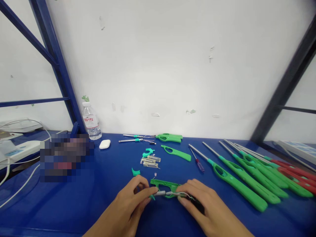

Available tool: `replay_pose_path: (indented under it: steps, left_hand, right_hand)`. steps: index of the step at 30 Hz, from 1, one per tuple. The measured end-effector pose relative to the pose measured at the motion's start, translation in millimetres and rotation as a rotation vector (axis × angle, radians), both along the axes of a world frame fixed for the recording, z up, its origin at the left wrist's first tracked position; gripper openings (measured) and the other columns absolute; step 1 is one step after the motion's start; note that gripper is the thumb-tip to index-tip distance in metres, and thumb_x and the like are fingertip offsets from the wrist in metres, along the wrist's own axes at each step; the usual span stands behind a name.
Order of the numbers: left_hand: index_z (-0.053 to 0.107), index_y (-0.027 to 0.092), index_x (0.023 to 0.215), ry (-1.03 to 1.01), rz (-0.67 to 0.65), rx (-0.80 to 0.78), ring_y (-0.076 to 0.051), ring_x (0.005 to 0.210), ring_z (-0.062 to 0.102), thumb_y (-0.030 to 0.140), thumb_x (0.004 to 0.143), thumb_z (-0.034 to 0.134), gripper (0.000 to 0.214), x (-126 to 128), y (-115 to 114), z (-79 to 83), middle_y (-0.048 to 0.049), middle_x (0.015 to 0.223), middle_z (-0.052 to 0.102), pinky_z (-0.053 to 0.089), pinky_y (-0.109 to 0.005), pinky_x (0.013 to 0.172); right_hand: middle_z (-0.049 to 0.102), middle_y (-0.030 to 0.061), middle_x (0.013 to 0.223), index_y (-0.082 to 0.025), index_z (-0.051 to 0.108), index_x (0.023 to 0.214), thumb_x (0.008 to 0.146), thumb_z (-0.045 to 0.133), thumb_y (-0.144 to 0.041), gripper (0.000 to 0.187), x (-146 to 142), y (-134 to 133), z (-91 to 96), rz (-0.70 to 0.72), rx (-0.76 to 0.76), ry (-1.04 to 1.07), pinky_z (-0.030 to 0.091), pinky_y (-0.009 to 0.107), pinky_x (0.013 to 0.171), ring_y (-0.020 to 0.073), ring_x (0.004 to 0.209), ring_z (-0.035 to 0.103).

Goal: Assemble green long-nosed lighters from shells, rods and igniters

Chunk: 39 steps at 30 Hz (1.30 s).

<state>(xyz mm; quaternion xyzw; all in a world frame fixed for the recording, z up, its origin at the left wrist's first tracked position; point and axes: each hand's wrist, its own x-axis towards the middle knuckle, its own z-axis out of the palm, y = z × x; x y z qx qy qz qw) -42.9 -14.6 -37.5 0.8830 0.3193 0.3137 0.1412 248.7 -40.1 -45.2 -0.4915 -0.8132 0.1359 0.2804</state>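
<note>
Near the front of the blue table my left hand (pixel 134 197) pinches a metal lighter tube (pixel 161 193), with a bit of teal plastic showing under its fingers. Thin wires (pixel 181 194) run from the tube toward my right hand (pixel 198 202). Its fingers are closed around the wires and a dark part, mostly hidden by the fingers. Between the hands lies an open green lighter shell half (pixel 170 185), its right end covered by my right hand. Just beyond my left hand is a teal trigger piece (pixel 135 171), and a tiny pale part (pixel 155 175) lies beside the shell.
Clear fuel tanks (pixel 151 162) and a teal piece (pixel 148 152) lie mid-table. Behind them are metal tubes (pixel 130 141) and green shells (pixel 169 137). A screwdriver (pixel 199 164) and several long green lighters (pixel 237 181) spread rightward. A water bottle (pixel 92 123) and white case (pixel 105 144) stand left.
</note>
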Motion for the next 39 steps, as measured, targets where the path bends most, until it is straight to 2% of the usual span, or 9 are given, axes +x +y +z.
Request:
replay_pose_path:
  steps: [5,10,15,18,22,27,30,33,39]
  left_hand:
    - [0.061,0.032,0.141,-0.016,-0.015,0.048,-0.014,0.094,0.07,0.011,0.11,0.042,0.043,0.5,-2.0,1.3,-0.0038,0.116,0.063,0.058,-0.022,0.086]
    - [0.067,0.031,0.133,-0.018,-0.002,0.122,-0.015,0.097,0.072,0.011,0.108,0.049,0.037,2.1,-7.8,5.7,-0.0026,0.114,0.068,0.06,-0.022,0.09]
    - [0.066,0.033,0.137,0.004,0.039,0.131,-0.016,0.106,0.074,0.014,0.107,0.054,0.037,2.5,-9.1,6.4,-0.0012,0.12,0.072,0.059,-0.023,0.1]
    - [0.068,0.032,0.133,-0.009,0.052,0.111,-0.017,0.104,0.073,0.013,0.108,0.051,0.036,1.7,-6.6,4.2,-0.0012,0.117,0.072,0.06,-0.024,0.097]
    - [0.069,0.033,0.132,-0.049,0.042,0.039,-0.016,0.105,0.072,0.012,0.109,0.049,0.037,0.1,-3.9,2.8,-0.0018,0.12,0.069,0.059,-0.023,0.095]
    - [0.071,0.033,0.128,-0.098,0.012,-0.085,-0.015,0.103,0.071,0.01,0.109,0.049,0.037,-0.8,-2.0,6.1,-0.0013,0.117,0.068,0.057,-0.023,0.094]
    - [0.073,0.034,0.124,-0.146,0.004,-0.136,-0.014,0.1,0.071,0.011,0.108,0.052,0.035,-2.6,-2.8,7.8,-0.0003,0.114,0.069,0.056,-0.022,0.091]
    - [0.076,0.034,0.118,-0.165,0.016,-0.2,-0.014,0.1,0.071,0.012,0.105,0.056,0.033,-6.2,-5.5,8.1,0.0008,0.112,0.07,0.055,-0.021,0.092]
    - [0.081,0.03,0.103,-0.192,0.059,-0.349,-0.013,0.09,0.074,0.015,0.102,0.06,0.027,-11.3,-10.0,6.7,0.001,0.102,0.072,0.056,-0.017,0.08]
  right_hand:
    - [0.076,-0.0004,0.119,-0.035,0.073,0.121,0.113,0.051,-0.049,0.027,-1.1,-4.5,13.6,0.039,-0.196,0.031,0.046,0.04,0.117,0.0235,0.119,0.069]
    - [0.074,-0.001,0.102,-0.03,0.07,0.101,0.113,0.05,-0.049,0.03,-4.4,-6.7,23.9,0.051,-0.269,0.026,0.046,0.037,0.114,0.0209,0.103,0.07]
    - [0.077,-0.0011,0.123,-0.038,0.074,0.119,0.11,0.053,-0.054,0.028,-2.5,-11.4,19.0,-0.019,-0.269,0.049,0.045,0.041,0.118,0.0254,0.124,0.068]
    - [0.075,-0.0015,0.136,-0.041,0.072,0.131,0.108,0.058,-0.055,0.031,0.3,-11.9,13.1,-0.064,-0.236,0.07,0.049,0.037,0.116,0.0254,0.131,0.067]
    - [0.075,-0.0008,0.138,-0.042,0.07,0.139,0.108,0.059,-0.054,0.035,4.0,-7.2,5.8,-0.075,-0.125,0.075,0.052,0.038,0.114,0.0262,0.131,0.068]
    - [0.082,-0.0016,0.114,-0.039,0.073,0.132,0.109,0.061,-0.043,0.026,4.2,-1.6,5.4,-0.019,0.056,0.118,0.061,0.029,0.091,0.0208,0.101,0.077]
    - [0.082,-0.0024,0.103,-0.035,0.075,0.128,0.11,0.061,-0.039,0.022,1.8,-1.7,8.5,0.034,0.15,0.116,0.061,0.028,0.088,0.0192,0.092,0.077]
    - [0.081,-0.0016,0.104,-0.033,0.074,0.13,0.111,0.061,-0.038,0.023,-0.4,-1.9,9.4,0.091,0.165,0.082,0.06,0.029,0.088,0.0187,0.091,0.076]
    - [0.076,0.0029,0.114,-0.029,0.074,0.128,0.111,0.062,-0.032,0.021,-2.8,-1.4,6.8,0.145,0.078,-0.015,0.059,0.031,0.091,0.0204,0.103,0.073]
